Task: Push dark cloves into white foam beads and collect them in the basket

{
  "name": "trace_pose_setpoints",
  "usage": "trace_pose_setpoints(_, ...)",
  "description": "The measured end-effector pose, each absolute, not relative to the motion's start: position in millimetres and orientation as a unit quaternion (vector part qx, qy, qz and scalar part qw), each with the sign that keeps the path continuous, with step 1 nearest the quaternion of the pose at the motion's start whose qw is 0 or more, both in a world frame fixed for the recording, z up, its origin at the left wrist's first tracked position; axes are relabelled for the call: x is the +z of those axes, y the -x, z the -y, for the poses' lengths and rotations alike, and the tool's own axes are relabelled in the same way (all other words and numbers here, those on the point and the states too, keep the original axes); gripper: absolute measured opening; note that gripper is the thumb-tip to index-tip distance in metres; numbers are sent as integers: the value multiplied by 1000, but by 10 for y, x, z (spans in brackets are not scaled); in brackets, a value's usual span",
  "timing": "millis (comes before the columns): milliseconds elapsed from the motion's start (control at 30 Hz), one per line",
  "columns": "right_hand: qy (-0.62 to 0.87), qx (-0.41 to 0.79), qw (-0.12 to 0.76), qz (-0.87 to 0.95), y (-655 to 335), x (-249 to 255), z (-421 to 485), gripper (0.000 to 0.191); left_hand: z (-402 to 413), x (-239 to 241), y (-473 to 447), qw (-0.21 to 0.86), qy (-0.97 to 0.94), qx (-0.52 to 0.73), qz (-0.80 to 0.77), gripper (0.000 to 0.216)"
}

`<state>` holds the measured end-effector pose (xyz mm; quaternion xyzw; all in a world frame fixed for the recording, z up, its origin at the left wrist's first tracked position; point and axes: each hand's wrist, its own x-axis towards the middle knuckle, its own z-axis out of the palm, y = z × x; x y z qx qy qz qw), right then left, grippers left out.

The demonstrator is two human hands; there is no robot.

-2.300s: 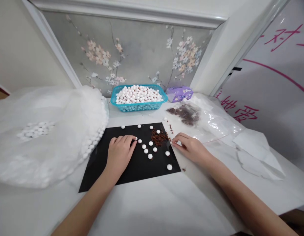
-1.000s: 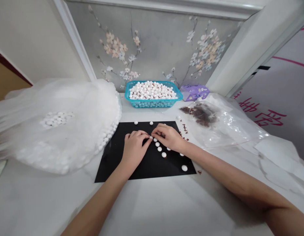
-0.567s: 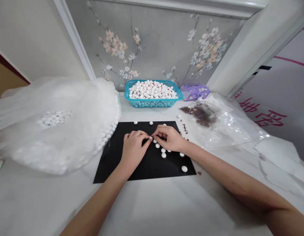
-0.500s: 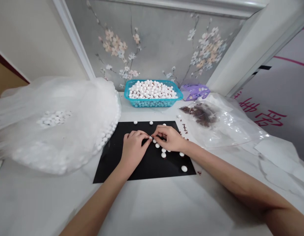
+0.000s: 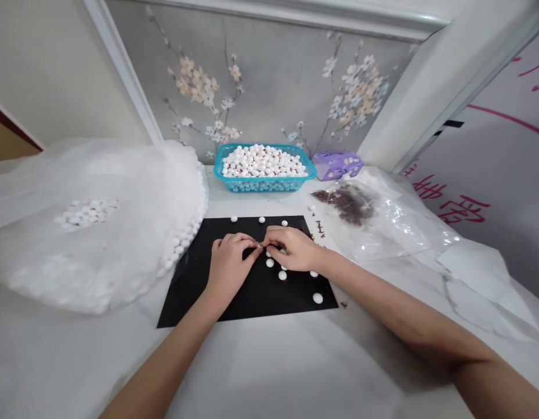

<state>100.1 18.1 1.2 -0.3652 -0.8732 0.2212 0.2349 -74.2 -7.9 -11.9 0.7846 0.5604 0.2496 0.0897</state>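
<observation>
My left hand (image 5: pixel 230 262) is closed in a pinch on a small white ball (image 5: pixel 259 246), over the middle of a black mat (image 5: pixel 191 299). From the right, my right hand (image 5: pixel 293 249) meets it, thumb and forefinger pinched together at the same ball. Whatever its fingertips hold is too small to make out. Several loose white balls lie on the mat beside and under the right hand, among them one ball (image 5: pixel 282 275) with a reddish-brown bit at its side. Another ball (image 5: pixel 317 298) rests near the mat's front right corner.
A blue plastic basket (image 5: pixel 265 185) heaped with white balls stands at the back. To the left bulges a big translucent bag (image 5: pixel 121 262) of white balls. On the right lie a clear bag (image 5: pixel 392 233) with reddish-brown pieces, a purple packet (image 5: pixel 337 165) and scattered brown bits (image 5: pixel 320 228).
The whole view has shifted slightly, so things sit a little further left. Both hands keep pinching at the same spot, with the fingertips drawn slightly closer together.
</observation>
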Motion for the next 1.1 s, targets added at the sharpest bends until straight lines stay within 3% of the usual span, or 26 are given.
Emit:
trace_pose_setpoints(200, 419, 175, 254, 854, -1385, 235, -203, 26, 84, -111, 720, 80, -782, 246, -568, 16)
trace_pose_setpoints(433, 568, 96, 183, 797, -1963, 220, 10, 15, 107, -86, 715, 48, -777, 242, -579, 16)
trace_pose_setpoints(1100, 544, 161, 148, 810, -1951, 53, 177, 9, 130, -92, 713, 16, -766, 227, -601, 18)
